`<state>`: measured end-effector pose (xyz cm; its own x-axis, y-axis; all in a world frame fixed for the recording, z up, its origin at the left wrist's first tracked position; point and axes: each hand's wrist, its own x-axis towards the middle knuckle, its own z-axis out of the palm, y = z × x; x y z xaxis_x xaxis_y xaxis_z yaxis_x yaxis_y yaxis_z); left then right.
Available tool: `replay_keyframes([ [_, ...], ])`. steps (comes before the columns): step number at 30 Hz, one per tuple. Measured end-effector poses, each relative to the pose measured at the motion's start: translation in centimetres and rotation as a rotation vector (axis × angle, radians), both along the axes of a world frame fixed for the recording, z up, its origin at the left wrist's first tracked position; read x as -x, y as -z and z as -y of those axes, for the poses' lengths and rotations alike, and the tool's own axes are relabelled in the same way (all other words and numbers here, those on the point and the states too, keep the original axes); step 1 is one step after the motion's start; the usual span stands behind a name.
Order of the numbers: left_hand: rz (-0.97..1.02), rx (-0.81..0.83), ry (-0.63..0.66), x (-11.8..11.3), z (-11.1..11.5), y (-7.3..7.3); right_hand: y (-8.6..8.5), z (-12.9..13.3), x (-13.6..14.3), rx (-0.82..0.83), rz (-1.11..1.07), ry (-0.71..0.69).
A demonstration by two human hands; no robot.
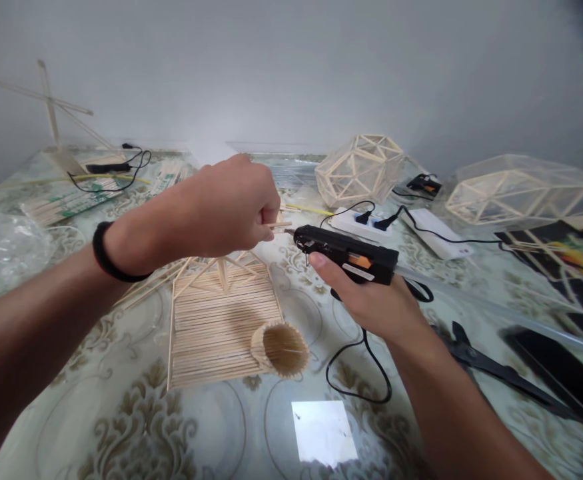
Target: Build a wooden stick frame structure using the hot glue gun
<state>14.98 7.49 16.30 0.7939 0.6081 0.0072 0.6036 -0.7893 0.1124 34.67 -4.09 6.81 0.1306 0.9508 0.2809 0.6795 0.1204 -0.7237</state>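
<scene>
In the head view, my left hand (pixel 236 200) is closed on a thin wooden stick (pixel 281 225), whose tip pokes out to the right. My right hand (pixel 376 300) grips a black glue gun (pixel 351 257), its nozzle pointing left, right by the stick's end; whether they touch I cannot tell. Below my left hand lies a flat panel of wooden sticks (pixel 211 333) with a slanted stick frame (pixel 222 273) at its far end. A small round stick cup (pixel 284 350) is tipped over on the panel's near right corner.
A white power strip (pixel 358 223) with plugs stands behind the glue gun. Two wrapped stick frames (pixel 358 170) sit at the back and right. Black scissors (pixel 491 367) lie at right. Stick packets (pixel 76 197), a plastic bag (pixel 8 240) and a stick cross (pixel 48 100) are on the left.
</scene>
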Motion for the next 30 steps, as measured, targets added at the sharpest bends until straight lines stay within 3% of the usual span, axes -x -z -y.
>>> replay_keyframes([
  [6,0.016,-0.002,0.01,0.0,-0.1,0.1,1.8,0.4,-0.9,-0.05,0.07,0.192],
  [13,-0.001,0.011,0.007,-0.2,-0.1,-0.1,2.7,0.6,-2.1,0.063,0.069,0.23],
  [22,0.022,0.011,-0.009,-0.1,0.1,0.0,0.9,0.4,-0.9,0.005,0.02,0.138],
  [26,0.024,0.012,0.004,-0.1,-0.1,-0.1,0.2,0.2,-0.9,0.033,-0.008,0.004],
  [30,0.02,0.01,0.009,0.0,-0.2,0.0,1.3,-1.1,-2.9,0.097,0.166,-0.04],
])
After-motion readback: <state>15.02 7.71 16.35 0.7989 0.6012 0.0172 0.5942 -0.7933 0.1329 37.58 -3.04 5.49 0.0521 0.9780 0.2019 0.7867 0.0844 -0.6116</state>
